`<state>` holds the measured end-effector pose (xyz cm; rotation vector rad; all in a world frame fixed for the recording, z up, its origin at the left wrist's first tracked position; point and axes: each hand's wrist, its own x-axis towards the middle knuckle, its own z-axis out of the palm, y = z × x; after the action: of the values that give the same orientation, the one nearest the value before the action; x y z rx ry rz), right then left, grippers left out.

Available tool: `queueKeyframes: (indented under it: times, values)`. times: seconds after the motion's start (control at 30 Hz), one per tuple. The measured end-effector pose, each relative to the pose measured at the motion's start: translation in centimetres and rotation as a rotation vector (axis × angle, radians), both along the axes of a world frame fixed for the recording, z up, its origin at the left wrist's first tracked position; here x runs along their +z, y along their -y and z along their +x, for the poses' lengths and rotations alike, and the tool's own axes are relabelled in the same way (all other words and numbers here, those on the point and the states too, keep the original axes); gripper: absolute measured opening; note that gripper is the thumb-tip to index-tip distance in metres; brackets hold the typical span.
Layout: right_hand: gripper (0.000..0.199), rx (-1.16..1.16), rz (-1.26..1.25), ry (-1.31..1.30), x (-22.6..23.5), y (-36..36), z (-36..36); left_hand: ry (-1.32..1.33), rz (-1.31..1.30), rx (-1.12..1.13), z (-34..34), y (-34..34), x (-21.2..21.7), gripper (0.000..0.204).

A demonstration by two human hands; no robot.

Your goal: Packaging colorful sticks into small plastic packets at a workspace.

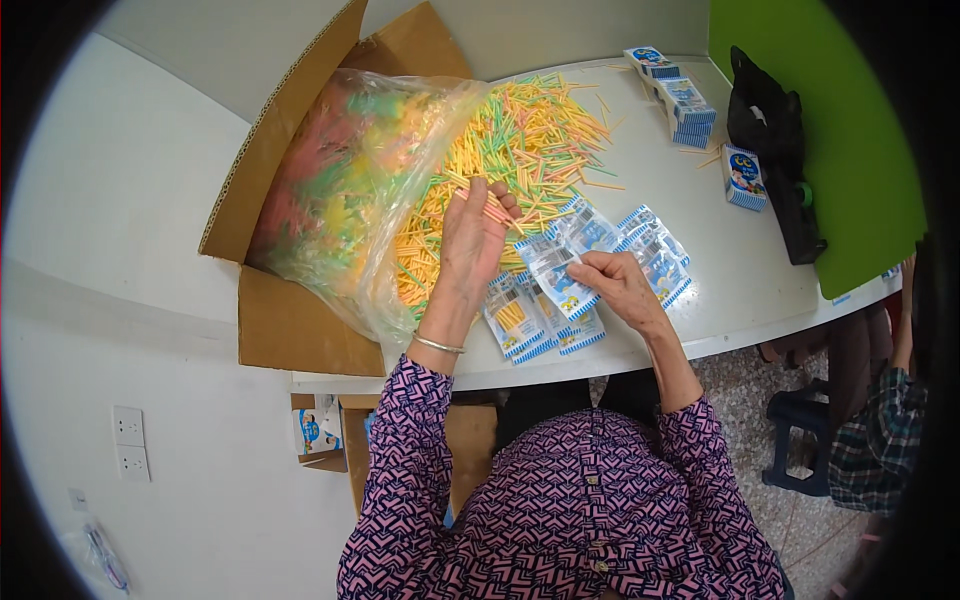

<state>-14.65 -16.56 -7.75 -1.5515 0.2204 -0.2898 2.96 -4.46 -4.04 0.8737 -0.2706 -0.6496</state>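
Note:
My left hand (472,240) is raised over the edge of a heap of thin coloured sticks (520,150) and pinches a few of the sticks between its fingertips. My right hand (618,285) rests on the white table (740,270) and grips a small clear packet with a blue and white striped edge (560,270). Several more such packets (650,250) lie flat around it; some near the table's front edge (515,320) hold yellow sticks.
A brown cardboard box (290,320) at the left holds a large clear plastic bag (340,190) of coloured sticks. Stacked small blue boxes (685,105) and a black bag (775,150) sit at the far right by a green board (840,130). Another person's sleeve (880,440) shows lower right.

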Motion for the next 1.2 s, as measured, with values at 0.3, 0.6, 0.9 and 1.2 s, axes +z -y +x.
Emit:
queueKeyframes:
  times: [0.3,0.6,0.9,1.2]
  values:
    - [0.028,0.13,-0.01,-0.041,1.1,0.8,-0.8,0.113,0.038,-0.121,-2.7,0.0,1.9,0.02]
    - [0.027,0.242,0.143,-0.075,-0.3,1.1,-1.0,0.218,0.211,-0.221,-5.0,-0.7,2.5,0.021]
    - [0.026,0.278,0.198,-0.068,0.2,1.3,-1.4,0.201,0.287,-0.267,-5.6,-0.7,3.1,0.025]
    - [0.026,0.248,0.201,-0.038,-0.1,1.2,-1.6,0.347,0.277,-0.185,-7.9,-0.8,1.8,0.027]
